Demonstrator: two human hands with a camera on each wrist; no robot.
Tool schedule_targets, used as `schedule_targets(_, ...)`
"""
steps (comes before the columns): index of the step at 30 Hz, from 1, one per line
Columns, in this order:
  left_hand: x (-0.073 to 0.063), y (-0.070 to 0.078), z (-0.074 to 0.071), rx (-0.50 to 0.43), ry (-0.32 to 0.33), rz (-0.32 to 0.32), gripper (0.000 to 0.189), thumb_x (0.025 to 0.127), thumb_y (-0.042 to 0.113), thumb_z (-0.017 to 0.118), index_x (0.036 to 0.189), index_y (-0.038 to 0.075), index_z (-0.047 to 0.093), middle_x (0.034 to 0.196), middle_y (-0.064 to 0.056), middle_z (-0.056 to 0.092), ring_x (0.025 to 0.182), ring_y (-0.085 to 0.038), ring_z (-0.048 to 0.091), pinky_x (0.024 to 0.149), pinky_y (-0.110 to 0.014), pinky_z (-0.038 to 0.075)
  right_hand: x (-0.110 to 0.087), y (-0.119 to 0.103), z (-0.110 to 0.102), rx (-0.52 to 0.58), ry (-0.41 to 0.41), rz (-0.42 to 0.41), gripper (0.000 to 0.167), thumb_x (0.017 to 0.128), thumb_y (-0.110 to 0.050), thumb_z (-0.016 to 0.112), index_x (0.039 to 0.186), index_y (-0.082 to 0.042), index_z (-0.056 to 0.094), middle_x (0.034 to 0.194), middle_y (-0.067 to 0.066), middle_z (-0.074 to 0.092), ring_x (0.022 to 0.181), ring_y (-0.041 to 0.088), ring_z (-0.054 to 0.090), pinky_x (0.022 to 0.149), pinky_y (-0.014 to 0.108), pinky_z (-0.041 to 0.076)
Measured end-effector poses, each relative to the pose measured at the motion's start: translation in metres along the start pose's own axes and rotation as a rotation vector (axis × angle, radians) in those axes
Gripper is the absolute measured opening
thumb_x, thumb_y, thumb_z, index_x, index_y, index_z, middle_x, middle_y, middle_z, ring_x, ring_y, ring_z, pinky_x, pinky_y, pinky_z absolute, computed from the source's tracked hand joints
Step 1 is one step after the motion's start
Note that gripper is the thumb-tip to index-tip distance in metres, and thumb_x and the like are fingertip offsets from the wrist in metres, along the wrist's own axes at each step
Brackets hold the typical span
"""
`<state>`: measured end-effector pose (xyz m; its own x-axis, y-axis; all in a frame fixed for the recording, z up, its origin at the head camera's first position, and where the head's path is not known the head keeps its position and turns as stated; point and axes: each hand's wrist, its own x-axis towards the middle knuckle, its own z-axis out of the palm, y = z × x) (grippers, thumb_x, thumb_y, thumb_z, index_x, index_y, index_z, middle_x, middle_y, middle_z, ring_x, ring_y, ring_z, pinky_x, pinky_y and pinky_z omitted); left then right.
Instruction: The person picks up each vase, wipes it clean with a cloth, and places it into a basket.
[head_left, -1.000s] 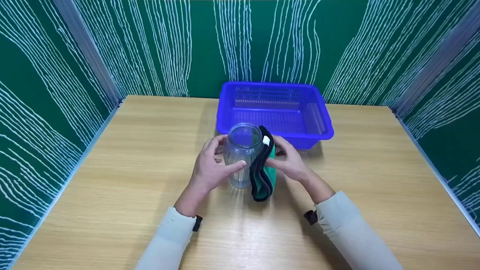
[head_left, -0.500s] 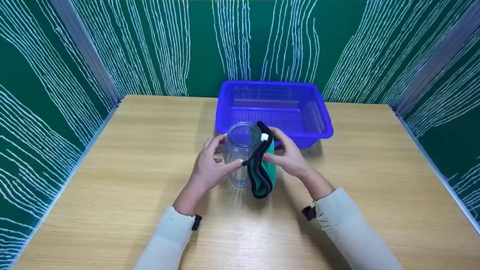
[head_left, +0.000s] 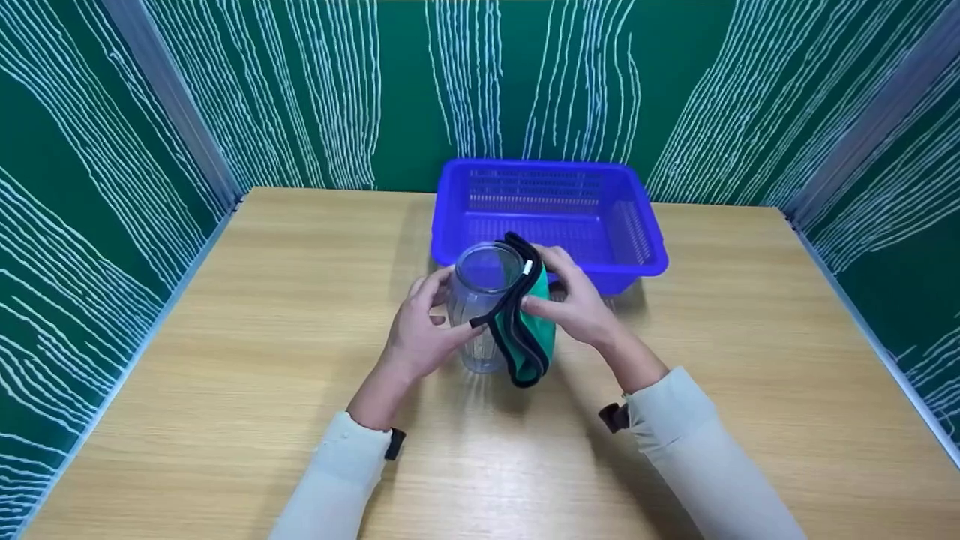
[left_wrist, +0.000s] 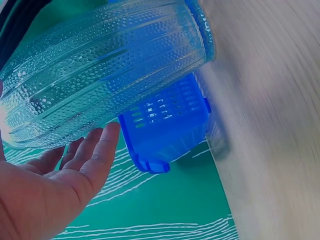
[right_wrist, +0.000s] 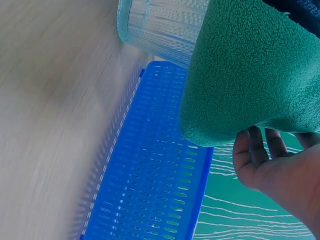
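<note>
A clear ribbed glass jar (head_left: 477, 307) with a dimpled surface stands upright in front of me, its mouth uncovered. My left hand (head_left: 421, 330) holds it from the left, fingers behind and thumb in front. In the left wrist view, the fingers (left_wrist: 102, 157) lie along its side. My right hand (head_left: 577, 304) grips a folded green terry cloth (head_left: 541, 315) with black edging and a small white tag. The cloth is held against the jar's right side. One black-edged corner reaches across the jar's front to my left thumb. In the right wrist view, the cloth (right_wrist: 240, 75) hides part of the jar.
A blue slotted plastic basket (head_left: 634, 264) stands on the wooden table (head_left: 322, 262) just behind the jar. Green walls (head_left: 405, 97) with wavy white lines enclose the table at the back and both sides.
My right hand has shifted the cloth slightly away from me and up along the jar. A black-edged corner has swung left across to my left thumb. The jar and left hand stay put.
</note>
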<state>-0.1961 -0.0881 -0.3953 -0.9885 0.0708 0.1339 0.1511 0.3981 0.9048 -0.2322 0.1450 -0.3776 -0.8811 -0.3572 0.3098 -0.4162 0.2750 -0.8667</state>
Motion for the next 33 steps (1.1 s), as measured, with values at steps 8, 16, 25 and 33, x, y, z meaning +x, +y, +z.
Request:
schedule_targets(8,-0.001,0.002,0.001,0.02,0.014,0.01,0.079,0.074,0.038,0.08,0.142,0.025,0.042,0.137,-0.001,0.045,0.127,-0.021,0.048,0.096,-0.042,0.052,0.002,-0.008,0.001,-0.033,-0.019,0.043,0.055,0.078,-0.016,0.069,0.131,-0.01,0.057,0.127,0.01,0.053,0.113,0.021,0.048,0.09,0.037,0.05)
schedule_targets(16,-0.002,0.001,0.004,-0.009,0.008,-0.005,0.084,0.071,0.04,0.084,0.142,0.026,0.041,0.136,-0.001,0.045,0.127,-0.022,0.05,0.093,-0.043,0.054,0.0,-0.008,-0.002,-0.017,-0.03,0.075,0.062,0.076,-0.014,0.074,0.133,-0.014,0.051,0.118,0.009,0.061,0.1,0.024,0.057,0.086,0.039,0.053)
schedule_targets(25,-0.001,0.0,0.005,-0.026,0.006,-0.005,0.083,0.072,0.035,0.083,0.143,0.026,0.04,0.138,-0.001,0.044,0.129,-0.023,0.048,0.094,-0.042,0.053,-0.001,-0.008,-0.01,-0.078,-0.123,0.093,0.065,0.077,-0.016,0.077,0.137,-0.012,0.051,0.124,0.006,0.063,0.102,0.023,0.061,0.088,0.041,0.055)
schedule_targets(33,-0.002,-0.003,0.005,-0.013,0.002,0.0,0.086,0.072,0.054,0.079,0.143,0.028,0.038,0.137,0.001,0.043,0.126,-0.023,0.05,0.092,-0.044,0.054,-0.003,-0.009,-0.013,-0.11,-0.213,0.106,0.061,0.079,-0.016,0.077,0.135,-0.016,0.054,0.116,0.006,0.067,0.097,0.022,0.065,0.084,0.04,0.056)
